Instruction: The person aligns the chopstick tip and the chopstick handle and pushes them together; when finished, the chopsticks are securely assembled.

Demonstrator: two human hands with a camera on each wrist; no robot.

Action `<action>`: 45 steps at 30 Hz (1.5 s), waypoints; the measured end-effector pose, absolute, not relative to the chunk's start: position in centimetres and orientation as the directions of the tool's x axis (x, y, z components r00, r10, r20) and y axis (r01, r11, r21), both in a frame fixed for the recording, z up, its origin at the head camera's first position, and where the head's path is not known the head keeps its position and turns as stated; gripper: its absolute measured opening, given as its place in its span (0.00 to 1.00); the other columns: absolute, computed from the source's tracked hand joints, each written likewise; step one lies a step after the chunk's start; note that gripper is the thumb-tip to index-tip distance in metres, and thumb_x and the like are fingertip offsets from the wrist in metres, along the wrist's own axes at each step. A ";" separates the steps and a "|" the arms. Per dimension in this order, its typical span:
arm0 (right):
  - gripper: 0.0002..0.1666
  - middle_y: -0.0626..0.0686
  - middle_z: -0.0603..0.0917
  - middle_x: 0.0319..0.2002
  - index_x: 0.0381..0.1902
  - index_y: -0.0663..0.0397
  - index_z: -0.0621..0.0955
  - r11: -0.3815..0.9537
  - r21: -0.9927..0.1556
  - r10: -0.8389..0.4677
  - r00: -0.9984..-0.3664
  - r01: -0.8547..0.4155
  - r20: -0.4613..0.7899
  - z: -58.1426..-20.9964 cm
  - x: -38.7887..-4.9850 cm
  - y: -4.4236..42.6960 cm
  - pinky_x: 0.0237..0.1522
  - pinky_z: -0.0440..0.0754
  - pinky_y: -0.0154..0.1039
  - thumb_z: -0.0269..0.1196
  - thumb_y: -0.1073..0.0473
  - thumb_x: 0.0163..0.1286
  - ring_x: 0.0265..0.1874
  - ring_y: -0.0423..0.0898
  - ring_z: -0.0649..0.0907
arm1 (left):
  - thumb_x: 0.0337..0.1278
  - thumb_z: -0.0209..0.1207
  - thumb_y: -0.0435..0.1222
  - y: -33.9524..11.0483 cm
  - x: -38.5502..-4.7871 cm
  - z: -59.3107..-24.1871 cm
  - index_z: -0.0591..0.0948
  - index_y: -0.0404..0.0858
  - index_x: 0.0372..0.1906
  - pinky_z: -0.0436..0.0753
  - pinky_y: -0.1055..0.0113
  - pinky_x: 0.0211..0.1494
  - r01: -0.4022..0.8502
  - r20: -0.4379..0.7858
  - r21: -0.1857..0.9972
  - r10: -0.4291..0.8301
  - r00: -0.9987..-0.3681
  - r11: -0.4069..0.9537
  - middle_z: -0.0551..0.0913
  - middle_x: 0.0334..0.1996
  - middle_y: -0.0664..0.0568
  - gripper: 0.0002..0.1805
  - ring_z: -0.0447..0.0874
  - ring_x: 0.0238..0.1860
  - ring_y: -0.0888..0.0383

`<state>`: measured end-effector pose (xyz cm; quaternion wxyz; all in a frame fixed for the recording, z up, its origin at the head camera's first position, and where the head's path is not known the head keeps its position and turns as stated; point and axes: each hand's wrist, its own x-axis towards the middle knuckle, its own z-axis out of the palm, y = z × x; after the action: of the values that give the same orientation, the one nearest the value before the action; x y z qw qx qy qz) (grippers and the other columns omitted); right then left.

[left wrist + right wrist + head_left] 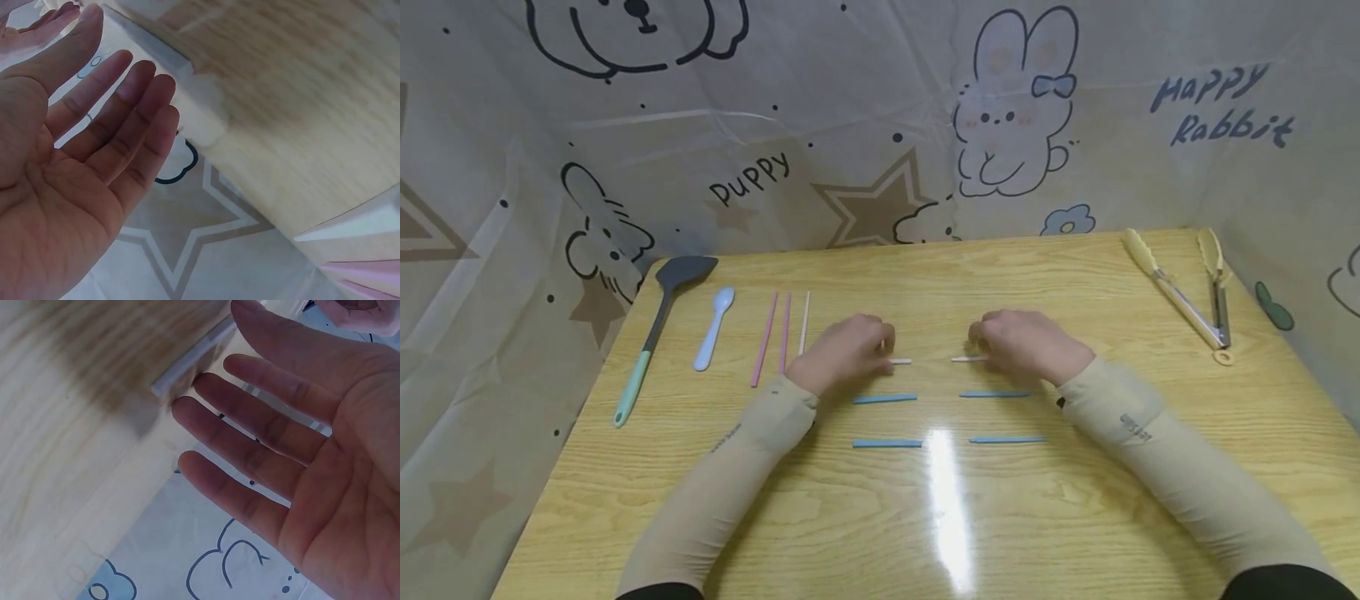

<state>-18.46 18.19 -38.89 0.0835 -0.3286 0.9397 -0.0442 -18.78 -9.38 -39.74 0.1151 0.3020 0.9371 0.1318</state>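
White slender stick pieces: left piece (902, 361) and right piece (966, 359) at the centre of the frame, ends apart, each beside a hand's fingertips.
Left hand (844, 354): grip loosely spread, pinching nothing; contact with the left piece cannot be told.
Right hand (1032, 343): grip spread, fingers nearly straight; whether they touch the right piece is unclear.
Fingertip risk: a brush while lifting away could skew either light-looking piece.
Thin blue strips: upper-left strip (885, 399), upper-right strip (994, 394), with two more below; a low right cuff (1093, 385) could sweep the upper-right strip.
Thin pink sticks: left of centre, nearer one (786, 333) just beside the left wrist; drawing back sideways could knock it.
Yellow-tipped metal tongs (1191, 312): upper right on the wood-grain counter (1150, 483), well apart, little risk.
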 end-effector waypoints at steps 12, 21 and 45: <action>0.10 0.47 0.79 0.29 0.32 0.52 0.82 0.763 -0.149 -0.644 -0.759 -0.628 -0.097 -39.4 -18.4 18.3 0.29 0.81 0.42 0.75 0.62 0.57 0.27 0.44 0.78 | 0.60 0.68 0.38 -9.3 -18.7 -40.5 0.79 0.42 0.33 0.77 0.66 0.37 0.573 -0.124 0.283 0.622 -0.773 0.769 0.76 0.32 0.56 0.08 0.73 0.34 0.59; 0.10 0.45 0.77 0.26 0.26 0.50 0.81 0.765 -0.131 -0.643 -0.761 -0.631 -0.088 -39.4 -18.5 18.2 0.26 0.78 0.39 0.74 0.62 0.58 0.25 0.42 0.75 | 0.62 0.66 0.34 -9.0 -18.4 -40.6 0.79 0.41 0.33 0.79 0.68 0.38 0.599 -0.099 0.228 0.631 -0.770 0.767 0.77 0.33 0.55 0.05 0.75 0.35 0.59; 0.11 0.51 0.81 0.24 0.33 0.58 0.76 0.709 -0.138 -0.689 -0.721 -0.692 0.070 -38.5 -18.7 19.2 0.24 0.80 0.41 0.63 0.78 0.62 0.22 0.45 0.79 | 0.61 0.66 0.30 -10.2 -18.8 -36.9 0.84 0.37 0.44 0.82 0.63 0.44 0.589 -0.037 0.306 0.628 -0.778 0.748 0.86 0.36 0.51 0.08 0.83 0.38 0.57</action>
<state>-18.69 19.16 -38.50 -0.0068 -0.3735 0.9244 -0.0776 -18.83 -10.21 -36.93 0.0690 0.3262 0.9323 0.1402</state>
